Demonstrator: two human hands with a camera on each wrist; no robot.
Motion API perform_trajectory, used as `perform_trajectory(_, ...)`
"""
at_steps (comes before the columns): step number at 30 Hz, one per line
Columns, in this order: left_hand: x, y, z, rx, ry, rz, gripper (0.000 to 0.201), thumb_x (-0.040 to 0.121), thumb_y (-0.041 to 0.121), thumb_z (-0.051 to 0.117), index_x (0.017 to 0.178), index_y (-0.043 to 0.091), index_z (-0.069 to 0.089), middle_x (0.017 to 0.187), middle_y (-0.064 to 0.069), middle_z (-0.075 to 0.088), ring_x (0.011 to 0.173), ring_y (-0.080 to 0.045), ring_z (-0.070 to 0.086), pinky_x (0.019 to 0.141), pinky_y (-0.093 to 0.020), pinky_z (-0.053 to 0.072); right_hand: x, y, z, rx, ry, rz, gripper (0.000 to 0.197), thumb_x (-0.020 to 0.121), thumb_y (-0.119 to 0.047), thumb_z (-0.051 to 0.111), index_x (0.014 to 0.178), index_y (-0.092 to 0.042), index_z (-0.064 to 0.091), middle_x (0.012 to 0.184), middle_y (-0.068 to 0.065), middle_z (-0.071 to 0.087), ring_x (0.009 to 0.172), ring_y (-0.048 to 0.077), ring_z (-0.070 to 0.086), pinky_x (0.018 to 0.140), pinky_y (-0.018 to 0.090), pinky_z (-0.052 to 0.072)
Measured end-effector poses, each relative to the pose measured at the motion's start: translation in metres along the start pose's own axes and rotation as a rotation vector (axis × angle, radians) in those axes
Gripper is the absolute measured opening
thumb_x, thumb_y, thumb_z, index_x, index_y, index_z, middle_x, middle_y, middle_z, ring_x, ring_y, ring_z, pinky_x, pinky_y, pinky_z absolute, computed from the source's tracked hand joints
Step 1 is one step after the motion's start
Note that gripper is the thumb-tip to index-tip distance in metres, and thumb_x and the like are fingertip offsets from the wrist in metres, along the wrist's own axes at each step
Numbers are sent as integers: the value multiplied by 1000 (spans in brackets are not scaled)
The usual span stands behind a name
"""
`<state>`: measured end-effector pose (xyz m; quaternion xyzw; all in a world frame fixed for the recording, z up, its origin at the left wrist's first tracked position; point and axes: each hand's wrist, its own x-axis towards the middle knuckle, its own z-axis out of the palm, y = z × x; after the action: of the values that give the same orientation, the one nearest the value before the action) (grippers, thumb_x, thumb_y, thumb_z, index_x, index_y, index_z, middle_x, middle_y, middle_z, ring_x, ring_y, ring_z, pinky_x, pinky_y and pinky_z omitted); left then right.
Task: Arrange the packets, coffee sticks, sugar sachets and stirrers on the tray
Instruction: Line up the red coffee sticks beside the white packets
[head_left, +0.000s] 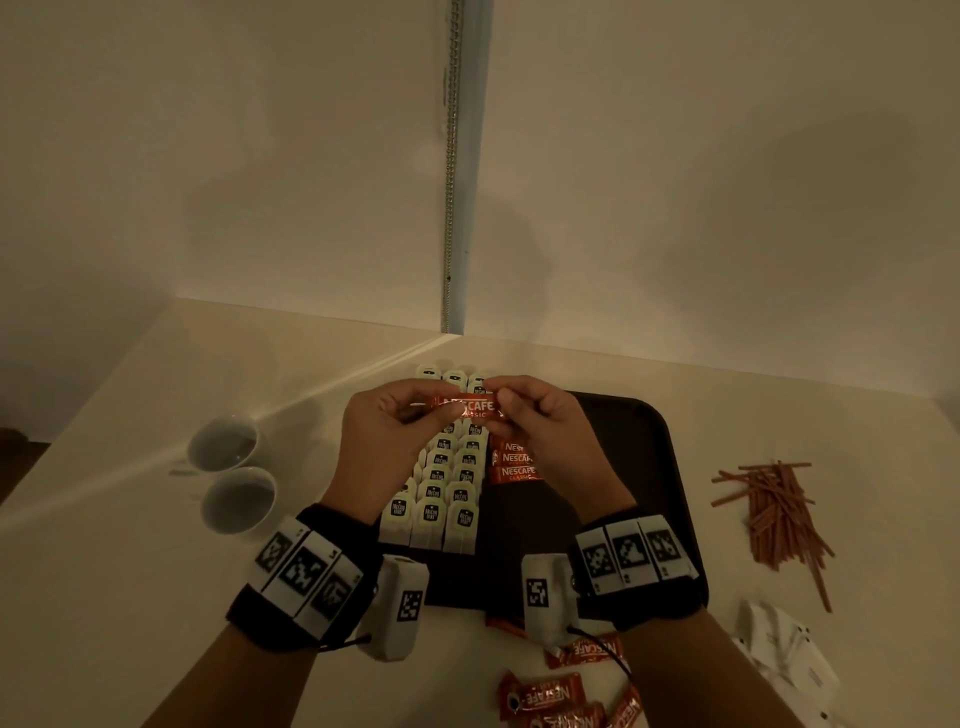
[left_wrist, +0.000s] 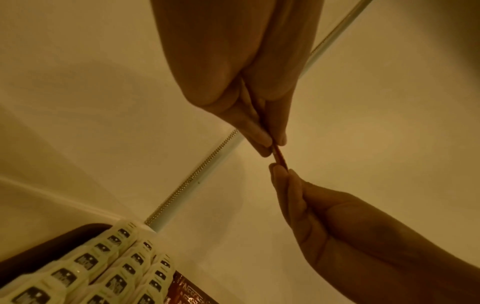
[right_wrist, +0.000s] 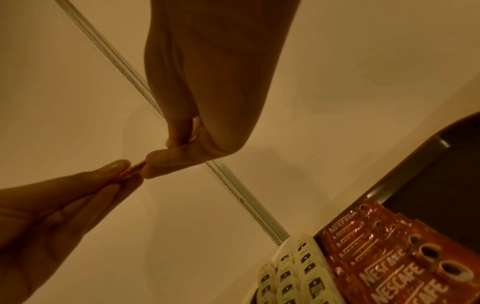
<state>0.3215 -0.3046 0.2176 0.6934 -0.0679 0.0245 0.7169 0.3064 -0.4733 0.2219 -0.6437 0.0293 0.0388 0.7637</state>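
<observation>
Both hands hold one red coffee stick (head_left: 467, 408) level above the dark tray (head_left: 649, 467). My left hand (head_left: 441, 408) pinches its left end and my right hand (head_left: 500, 411) pinches its right end. The left wrist view shows the stick (left_wrist: 280, 158) edge-on between the two sets of fingertips, as does the right wrist view (right_wrist: 135, 168). On the tray lie rows of white packets (head_left: 447, 493) and, beside them, a short stack of coffee sticks (head_left: 511, 462). Brown stirrers (head_left: 779, 514) and white sugar sachets (head_left: 784, 654) lie on the table right of the tray.
Several loose coffee sticks (head_left: 550, 696) lie on the table in front of the tray. Two white cups (head_left: 231, 467) stand to the left. The wall corner with a metal strip (head_left: 452, 208) rises just behind the tray. The tray's right half is bare.
</observation>
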Motion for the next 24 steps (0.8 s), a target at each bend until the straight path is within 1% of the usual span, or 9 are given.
perform_trajectory(2,-1,-2,-2,17,18,3,19,74,-1,75,86,14,73,81,8,75,78,-11,72,70,-16,53,-1,-2,-3,-126,7,-5,15,92,-6,52,97,-10,66,86,4,69,74,12,68,69,22,56)
perform_trajectory(5,-3,-6,-5,45,48,0,21,73,1,76,85,18,73,81,9,75,78,-11,72,71,-17,54,1,-7,-12,-355,4,8,10,88,-14,61,89,-21,69,92,13,70,84,31,66,80,39,56)
perform_trajectory(9,-11,-6,-5,44,31,-41,26,73,1,76,91,19,71,89,4,74,85,-12,71,76,-22,56,7,-5,-28,-432,-121,52,19,90,-9,58,99,-20,70,102,3,70,93,26,67,84,31,56)
perform_trajectory(12,-20,-12,-25,151,-41,-104,33,76,9,76,97,34,69,106,7,70,94,-9,67,78,-24,55,15,13,-55,-611,-2,47,17,89,-9,58,98,-20,67,103,-4,65,96,16,63,85,29,54)
perform_trajectory(14,-31,-18,-46,257,-107,-118,33,79,12,73,92,41,68,104,11,69,91,-6,66,77,-20,53,16,34,-78,-796,60,65,14,88,-9,59,94,-20,64,101,-5,63,96,9,60,89,30,51)
perform_trajectory(17,-56,-26,-76,311,-145,-189,27,83,-1,66,85,25,71,94,12,71,78,-2,65,69,-11,49,10,67,-104,-862,110,157,17,85,-6,62,86,-23,60,92,-13,60,87,-3,54,91,25,46)
perform_trajectory(19,-74,-33,-93,355,-111,-240,20,83,-6,64,85,13,71,89,11,71,72,-4,65,63,-9,48,4,84,-110,-873,76,226,19,84,-6,63,84,-25,60,90,-16,58,88,-4,52,90,21,42)
perform_trajectory(22,-99,-50,-116,372,5,-357,19,85,-4,63,85,13,71,78,5,72,65,-8,66,54,-11,47,-2,106,-111,-862,24,290,15,85,-6,62,88,-21,61,94,-16,56,94,0,51,86,16,38)
perform_trajectory(24,-112,-59,-128,389,51,-424,20,84,-5,63,83,13,71,74,-2,72,59,-7,64,50,-13,46,-3,117,-109,-805,59,288,14,86,-6,62,88,-20,61,96,-15,56,95,1,51,88,18,40)
